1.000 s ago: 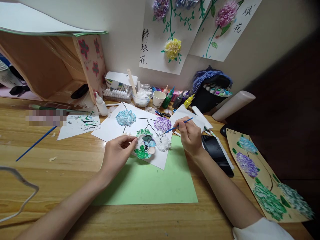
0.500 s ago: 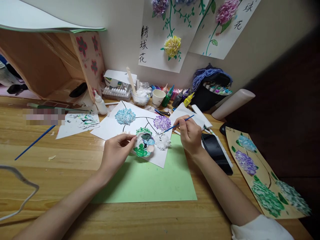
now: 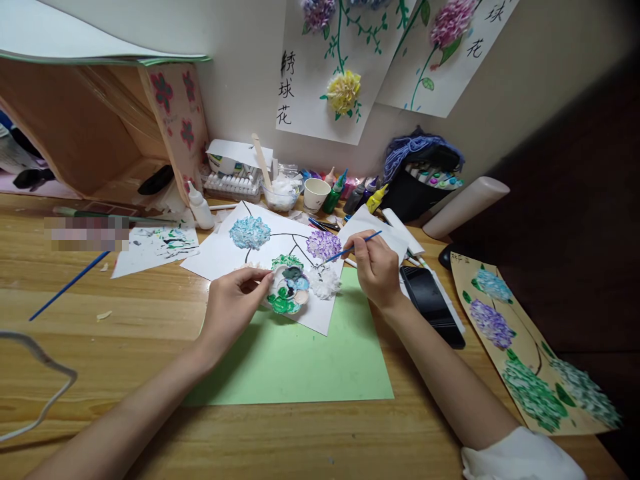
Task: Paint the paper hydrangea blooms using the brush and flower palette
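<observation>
My left hand (image 3: 239, 300) pinches the edge of a small flower-shaped paint palette (image 3: 289, 291), smeared with green, dark, blue and pale pink paint. Between the fingers of my right hand (image 3: 373, 267) is a thin blue paintbrush (image 3: 361, 241), its tip at the white textured flower (image 3: 325, 283). That flower sits on a white sheet of paper (image 3: 313, 321) with a blue flower (image 3: 250, 233), a purple flower (image 3: 324, 245) and a green one (image 3: 287, 262), linked by dark painted stems. The palette hides part of the sheet.
Under the sheet lies green paper (image 3: 310, 373). A black phone-like object (image 3: 433, 307) is right of my right hand. Behind stand a paper cup (image 3: 317, 195), paint bottles (image 3: 336, 191) and a white glue bottle (image 3: 200, 207). Another brush (image 3: 70, 285) lies left; a finished-looking flower picture (image 3: 530, 353) lies right.
The blue paintbrush has tilted a little and its handle end has shifted slightly left and down. My left hand and the palette stay almost in place.
</observation>
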The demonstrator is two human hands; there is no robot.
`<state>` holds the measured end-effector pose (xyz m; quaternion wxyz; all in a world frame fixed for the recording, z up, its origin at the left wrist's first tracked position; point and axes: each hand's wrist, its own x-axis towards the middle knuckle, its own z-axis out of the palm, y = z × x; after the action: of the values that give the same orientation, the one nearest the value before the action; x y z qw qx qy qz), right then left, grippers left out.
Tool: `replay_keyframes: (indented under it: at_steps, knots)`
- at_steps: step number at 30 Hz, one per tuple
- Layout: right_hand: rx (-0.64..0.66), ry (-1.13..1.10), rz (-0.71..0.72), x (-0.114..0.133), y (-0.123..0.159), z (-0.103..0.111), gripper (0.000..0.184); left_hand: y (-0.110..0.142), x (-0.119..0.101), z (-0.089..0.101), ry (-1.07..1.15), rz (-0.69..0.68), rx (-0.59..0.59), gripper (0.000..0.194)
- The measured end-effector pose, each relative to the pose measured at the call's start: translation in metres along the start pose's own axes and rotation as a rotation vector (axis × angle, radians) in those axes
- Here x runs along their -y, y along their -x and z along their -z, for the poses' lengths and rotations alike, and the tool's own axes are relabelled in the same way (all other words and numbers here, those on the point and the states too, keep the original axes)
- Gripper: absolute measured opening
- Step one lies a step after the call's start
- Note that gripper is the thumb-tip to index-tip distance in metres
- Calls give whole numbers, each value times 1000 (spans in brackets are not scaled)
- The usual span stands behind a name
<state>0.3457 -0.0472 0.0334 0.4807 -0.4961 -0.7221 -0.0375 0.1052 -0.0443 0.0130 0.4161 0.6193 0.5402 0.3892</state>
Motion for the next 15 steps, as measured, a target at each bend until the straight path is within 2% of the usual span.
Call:
replay_keyframes:
  at_steps: [3,9,15]
  knots:
    - [-23,7,17,4,0,2,25,0,0,0,5,1,5,30]
    - [45,33,152,6,0,1,20,1,0,0,9,4,5,29]
    - [-2,29,152,6,-1,2,19,-1,0,-1,11,8,9,29]
